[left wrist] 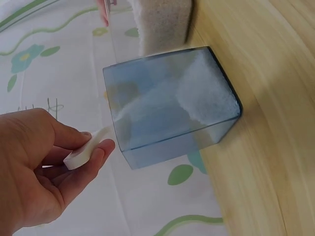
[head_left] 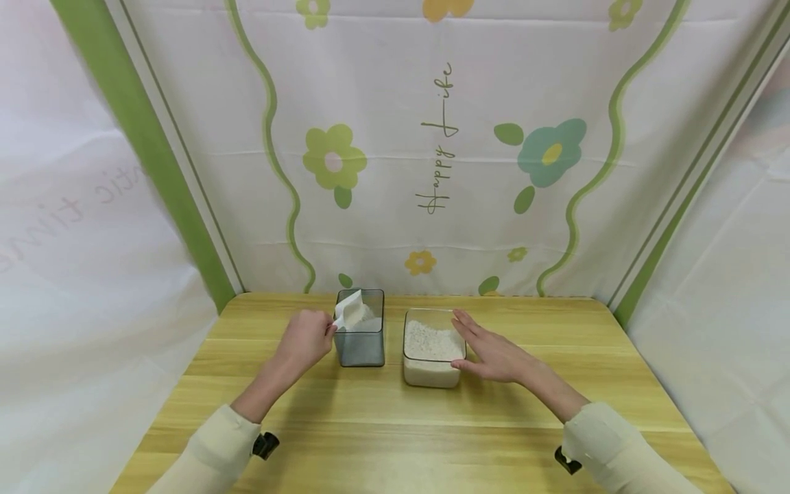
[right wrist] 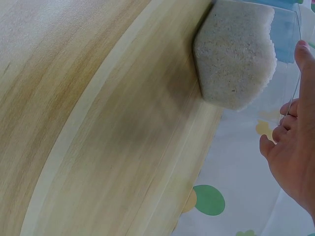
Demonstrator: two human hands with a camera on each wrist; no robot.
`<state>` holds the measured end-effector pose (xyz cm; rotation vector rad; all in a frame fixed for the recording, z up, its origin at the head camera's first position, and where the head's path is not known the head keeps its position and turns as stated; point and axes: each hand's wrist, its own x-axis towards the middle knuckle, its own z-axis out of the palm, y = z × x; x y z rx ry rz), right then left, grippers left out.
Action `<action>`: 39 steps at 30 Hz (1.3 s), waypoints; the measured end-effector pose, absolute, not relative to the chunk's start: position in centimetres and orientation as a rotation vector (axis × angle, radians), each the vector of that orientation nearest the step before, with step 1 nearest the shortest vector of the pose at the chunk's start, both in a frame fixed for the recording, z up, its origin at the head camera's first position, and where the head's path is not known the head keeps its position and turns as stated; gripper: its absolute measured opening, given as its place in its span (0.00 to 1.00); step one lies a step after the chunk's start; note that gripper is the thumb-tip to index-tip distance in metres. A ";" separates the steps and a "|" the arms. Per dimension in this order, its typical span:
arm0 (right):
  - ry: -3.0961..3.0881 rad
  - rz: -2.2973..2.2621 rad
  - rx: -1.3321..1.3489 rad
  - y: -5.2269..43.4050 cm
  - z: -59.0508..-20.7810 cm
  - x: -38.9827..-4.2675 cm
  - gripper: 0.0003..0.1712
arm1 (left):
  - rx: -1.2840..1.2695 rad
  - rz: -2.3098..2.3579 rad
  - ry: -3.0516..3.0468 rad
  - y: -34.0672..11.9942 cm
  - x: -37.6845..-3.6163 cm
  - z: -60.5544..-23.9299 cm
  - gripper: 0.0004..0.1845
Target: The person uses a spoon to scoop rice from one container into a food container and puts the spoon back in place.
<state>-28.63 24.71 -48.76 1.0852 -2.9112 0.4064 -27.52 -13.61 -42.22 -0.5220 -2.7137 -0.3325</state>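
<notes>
My left hand (head_left: 306, 337) pinches the handle of a white scoop (head_left: 350, 311) between thumb and fingers. The scoop's bowl tilts inside the mouth of a blue-grey clear container (left wrist: 157, 98), and its handle (left wrist: 82, 156) crosses the left rim. White grains (left wrist: 206, 91) lie in the bottom of that container. To the right stands a clear container (head_left: 432, 376) holding a larger heap of off-white, rice-like grains (right wrist: 236, 54). My right hand (head_left: 494, 353) rests at this container's right rim, fingers extended toward the far corner and thumb at the near corner.
Both containers stand near the back edge of a wooden table (head_left: 395, 439), with a narrow gap between them. A white curtain (head_left: 382, 89) with printed flowers hangs right behind the table. More white fabric (head_left: 74, 274) closes in the left and right sides.
</notes>
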 end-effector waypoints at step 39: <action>-2.925 0.428 1.079 24.7 -48.7 -28.6 0.51 | -0.671 0.046 -2.384 -12.9 -26.6 -42.4 0.05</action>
